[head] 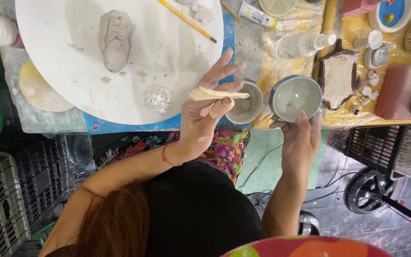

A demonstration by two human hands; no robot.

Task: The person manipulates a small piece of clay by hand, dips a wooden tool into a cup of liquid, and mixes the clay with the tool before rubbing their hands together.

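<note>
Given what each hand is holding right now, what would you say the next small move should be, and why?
Probably dip the wooden tool into the cup: the left hand pinches the tool beside it, and the right hand holds the cup up, open and tilted toward the tool.

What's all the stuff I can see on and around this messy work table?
Round board: one, white, table's left part.
Clay lump: one, grey, on the board.
Paintbrush: one, yellow handle, on the board's top edge.
Paint tube: one, white, top centre.
Small bowl: one, grey, on the table beside the left hand.
Cup: one, blue-grey rim, held off the table edge.
Wooden tool: one, pale tan, held.
Crates: grey, floor left.
Left hand: grip on the wooden tool.
Right hand: grip on the cup.
</note>
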